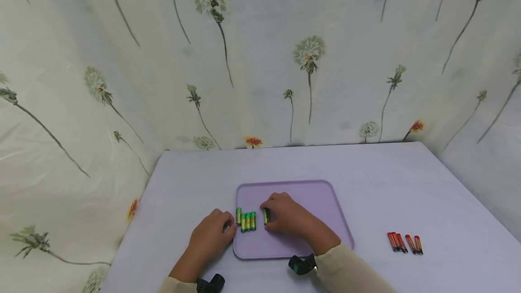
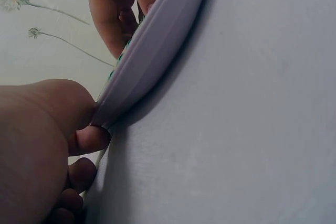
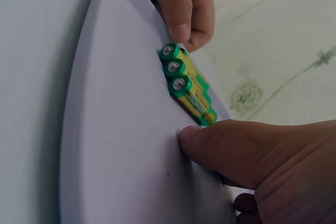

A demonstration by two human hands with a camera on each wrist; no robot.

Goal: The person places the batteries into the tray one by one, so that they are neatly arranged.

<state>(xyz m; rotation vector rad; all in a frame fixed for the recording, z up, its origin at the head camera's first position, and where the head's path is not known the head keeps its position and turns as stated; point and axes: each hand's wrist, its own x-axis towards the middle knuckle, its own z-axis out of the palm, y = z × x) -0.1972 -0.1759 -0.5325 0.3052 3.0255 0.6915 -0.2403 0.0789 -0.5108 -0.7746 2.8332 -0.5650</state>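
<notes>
A lilac tray [image 1: 321, 198] lies on the table. Several green batteries [image 1: 247, 221] stand in a row at its left end, seen close in the right wrist view [image 3: 184, 82]. My left hand [image 1: 230, 225] sits at the tray's left rim [image 2: 152, 51], fingertips [image 3: 184, 14] pinching the leftmost green battery [image 1: 238, 216]. My right hand [image 1: 272, 217] rests on the tray and pinches another green battery [image 1: 266, 216], set apart to the right of the row. Its thumb [image 3: 210, 145] presses on the tray floor. That battery is mostly hidden by the hand.
Several red batteries [image 1: 404, 242] lie on the lilac tablecloth [image 1: 407, 184] right of the tray. A flower-print curtain [image 1: 260, 58] closes off the back and both sides. The table's left edge [image 1: 134, 220] is near my left hand.
</notes>
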